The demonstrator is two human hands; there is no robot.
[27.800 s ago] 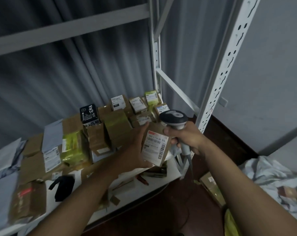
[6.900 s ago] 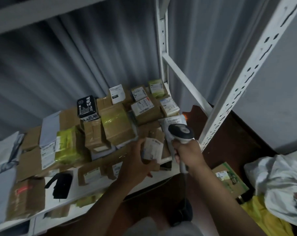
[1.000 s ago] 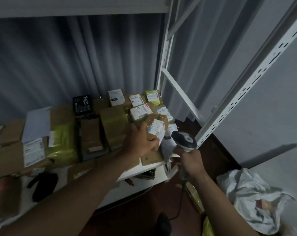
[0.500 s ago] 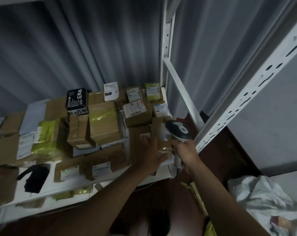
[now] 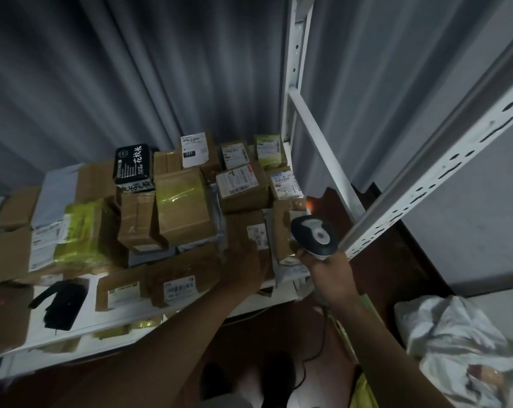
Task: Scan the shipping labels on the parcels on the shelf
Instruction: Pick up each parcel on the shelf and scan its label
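Note:
Several brown cardboard parcels with white shipping labels crowd the white shelf (image 5: 94, 318). My left hand (image 5: 245, 267) rests flat on a brown parcel (image 5: 243, 228) at the shelf's front right, fingers reaching toward its small label (image 5: 256, 234). My right hand (image 5: 329, 270) grips the handle of a grey-and-white barcode scanner (image 5: 314, 234) just right of that parcel, head pointing at the pile. A reddish glow (image 5: 309, 205) shows on the shelf edge behind the scanner. Another taped parcel (image 5: 283, 231) stands between the hand and the scanner.
A black printed box (image 5: 133, 164) and a yellow-taped parcel (image 5: 181, 206) sit mid-shelf. A black object (image 5: 61, 301) lies at the front left. The perforated white shelf post (image 5: 426, 179) rises right of the scanner. Crumpled white bags (image 5: 461, 351) lie on the floor; the scanner cable (image 5: 323, 337) hangs down.
A second ago my left hand held a small labelled parcel up beside the scanner. It has put it down and now lies on the front right parcel. The scanner stays in my right hand.

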